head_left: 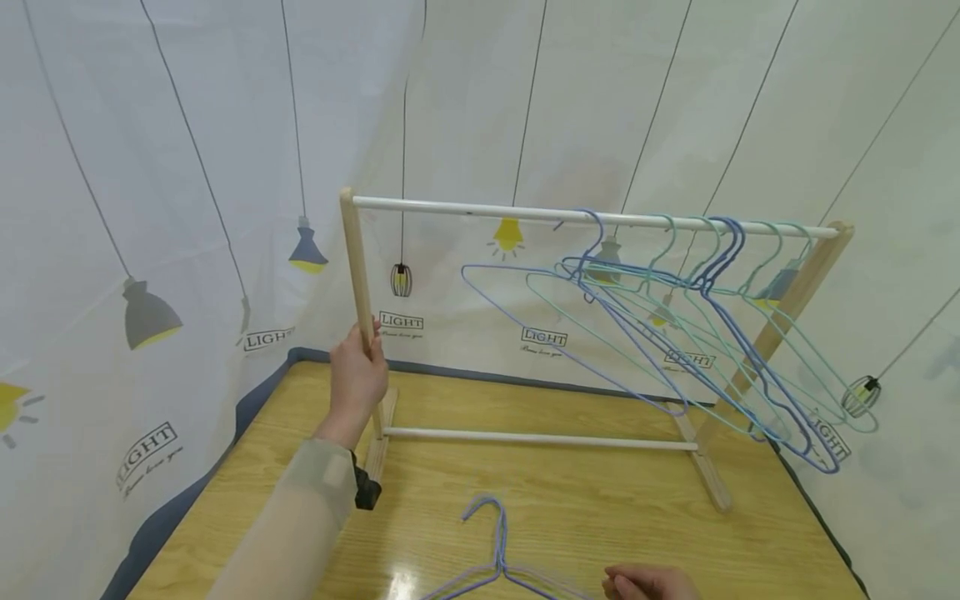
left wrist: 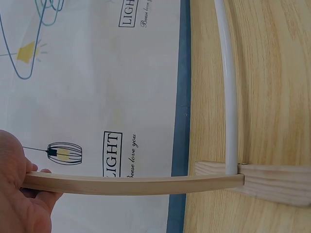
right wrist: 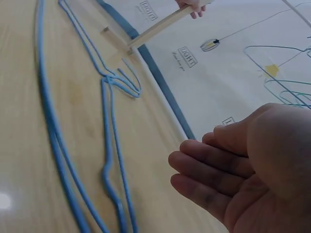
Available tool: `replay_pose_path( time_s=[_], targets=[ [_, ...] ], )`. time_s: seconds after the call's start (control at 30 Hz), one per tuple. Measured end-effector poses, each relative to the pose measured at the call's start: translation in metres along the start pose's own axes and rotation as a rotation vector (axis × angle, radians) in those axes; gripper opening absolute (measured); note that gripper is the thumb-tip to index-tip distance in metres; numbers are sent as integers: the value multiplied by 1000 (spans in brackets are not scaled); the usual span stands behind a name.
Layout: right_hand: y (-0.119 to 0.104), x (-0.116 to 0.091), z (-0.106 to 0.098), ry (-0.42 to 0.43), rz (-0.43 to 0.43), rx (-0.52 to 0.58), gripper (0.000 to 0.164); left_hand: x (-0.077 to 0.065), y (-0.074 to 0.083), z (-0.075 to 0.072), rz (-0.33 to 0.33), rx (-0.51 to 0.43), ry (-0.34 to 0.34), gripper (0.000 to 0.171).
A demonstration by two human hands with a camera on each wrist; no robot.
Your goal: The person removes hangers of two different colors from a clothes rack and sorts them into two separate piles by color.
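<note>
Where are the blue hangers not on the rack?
At bottom centre in the head view, the loose blue hangers lie on the table before the rack, left of the right hand.

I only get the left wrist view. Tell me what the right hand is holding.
Observer: Nothing; the right hand is empty.
Operator: Name what lies on the table near it.
Observer: At least two blue hangers, their hooks close together.
Operator: Now say how the hanging ones sit on the top rail.
Observer: In the head view, they run from about the middle of the top rail to near its right end.
</note>
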State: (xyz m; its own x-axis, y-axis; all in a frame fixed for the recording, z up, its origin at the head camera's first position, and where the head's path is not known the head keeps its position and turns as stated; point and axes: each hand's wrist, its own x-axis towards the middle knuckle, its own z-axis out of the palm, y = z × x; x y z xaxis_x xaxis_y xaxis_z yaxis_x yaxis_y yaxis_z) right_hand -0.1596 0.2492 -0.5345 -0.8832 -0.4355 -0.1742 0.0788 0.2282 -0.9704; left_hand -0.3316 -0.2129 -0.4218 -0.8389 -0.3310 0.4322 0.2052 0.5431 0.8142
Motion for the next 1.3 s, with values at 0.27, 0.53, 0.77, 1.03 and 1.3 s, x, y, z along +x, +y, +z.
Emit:
replay_pose_path(
  time_s=[0.27,0.53,0.77,1.03,1.3],
  targets=[
    [-31,1,-17,152,-116,-54,41,-1,1,0,9,-12,4,35],
    [-65,11,-35,392,-303,-50,35,0,0,1,-7,-5,-1,35],
    [-94,23,-53,464,-386,31,48,-1,1,1,6,-8,7,34],
    [-127,41,-60,509,-409,-16,60,-1,2,0,-4,-7,-3,35],
    [-142,58,-51,474,-566,-155,39,-1,2,1,-19,-7,-6,35]
  ],
)
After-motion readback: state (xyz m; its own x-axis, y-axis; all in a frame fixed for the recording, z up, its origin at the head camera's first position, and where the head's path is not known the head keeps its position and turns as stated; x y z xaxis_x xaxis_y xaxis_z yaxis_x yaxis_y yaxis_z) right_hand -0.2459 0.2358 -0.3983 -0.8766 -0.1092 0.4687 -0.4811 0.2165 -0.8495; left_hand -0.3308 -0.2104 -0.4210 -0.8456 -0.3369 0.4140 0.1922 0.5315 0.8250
